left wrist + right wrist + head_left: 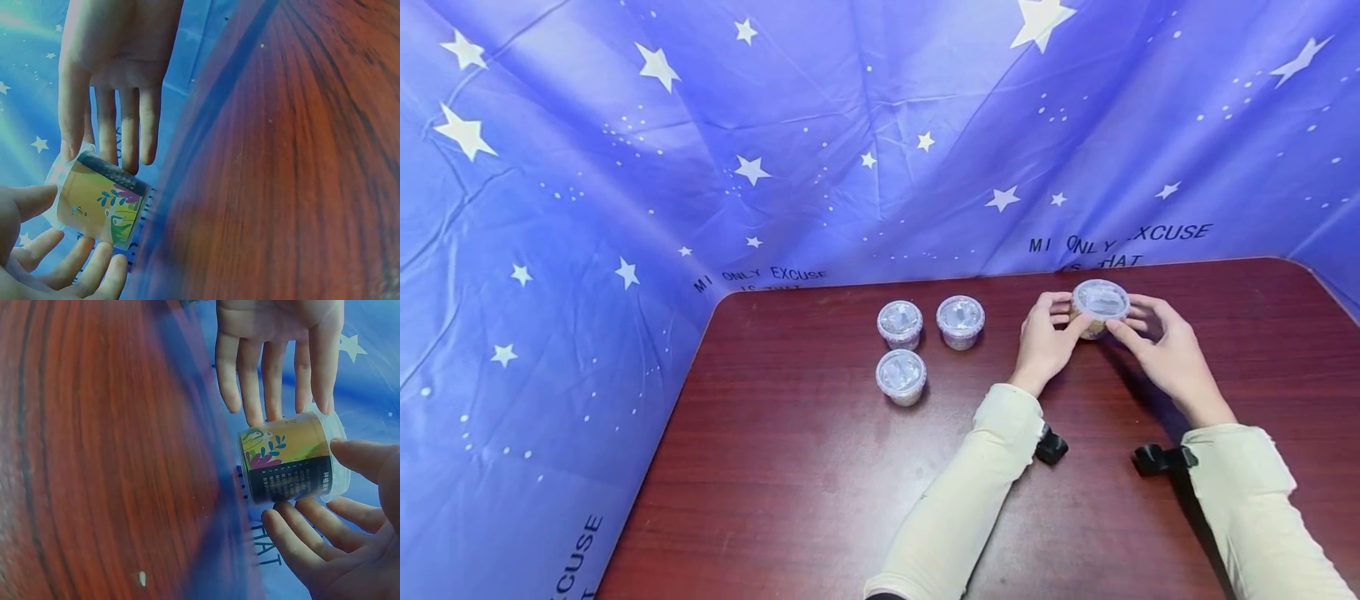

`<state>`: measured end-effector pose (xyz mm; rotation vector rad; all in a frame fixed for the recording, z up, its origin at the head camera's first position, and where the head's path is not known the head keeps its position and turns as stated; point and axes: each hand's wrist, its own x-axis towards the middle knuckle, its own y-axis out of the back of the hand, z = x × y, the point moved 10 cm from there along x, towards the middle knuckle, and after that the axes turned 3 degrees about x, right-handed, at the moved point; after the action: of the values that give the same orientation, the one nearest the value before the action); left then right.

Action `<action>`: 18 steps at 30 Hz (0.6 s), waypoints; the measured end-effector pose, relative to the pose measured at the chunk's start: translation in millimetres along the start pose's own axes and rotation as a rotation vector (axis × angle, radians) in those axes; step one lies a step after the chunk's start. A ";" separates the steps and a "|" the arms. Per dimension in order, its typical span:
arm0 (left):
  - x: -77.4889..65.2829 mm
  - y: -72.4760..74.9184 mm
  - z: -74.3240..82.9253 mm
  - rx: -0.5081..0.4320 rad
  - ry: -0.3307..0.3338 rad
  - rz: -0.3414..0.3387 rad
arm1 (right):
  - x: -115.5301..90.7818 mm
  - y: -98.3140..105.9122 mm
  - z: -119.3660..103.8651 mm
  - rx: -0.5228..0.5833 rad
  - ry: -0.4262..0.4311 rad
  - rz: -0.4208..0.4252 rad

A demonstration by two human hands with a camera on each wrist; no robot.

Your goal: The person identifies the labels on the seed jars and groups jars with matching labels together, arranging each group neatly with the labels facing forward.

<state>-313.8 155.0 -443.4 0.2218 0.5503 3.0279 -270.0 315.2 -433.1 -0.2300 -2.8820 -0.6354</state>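
Both hands hold a small plastic cup with a clear lid point(1100, 302) near the table's far edge, its lid upward. My left hand point(1047, 340) grips its left side, thumb near the rim and fingers around the wall. On the opposite side, my right hand point(1171, 354) grips it the same way. In the left wrist view the cup point(103, 197) shows a yellow label with printed leaves and a dark band. The right wrist view shows small writing on the dark part of the label point(290, 478). The cup appears raised above the table.
Three similar lidded cups stand left of the hands: one at the back left point(900, 323), one beside it point(960, 321) and one in front point(902, 377). They stand on a dark red wooden table point(760, 467). A blue star-printed cloth point(820, 125) hangs behind and at the sides.
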 end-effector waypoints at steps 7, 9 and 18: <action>-3.6 4.1 3.8 -0.044 -0.018 0.010 | -1.9 1.5 -1.5 0.007 -0.009 0.010; -5.1 5.7 5.1 -0.053 -0.025 0.013 | -3.1 1.7 -2.8 0.009 -0.006 0.017; -10.0 13.8 12.2 -0.067 -0.054 0.031 | -7.7 3.0 -8.9 0.027 -0.001 0.028</action>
<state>-302.5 145.5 -428.5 0.3109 0.4452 3.0537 -260.7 313.2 -425.6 -0.2662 -2.8808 -0.5913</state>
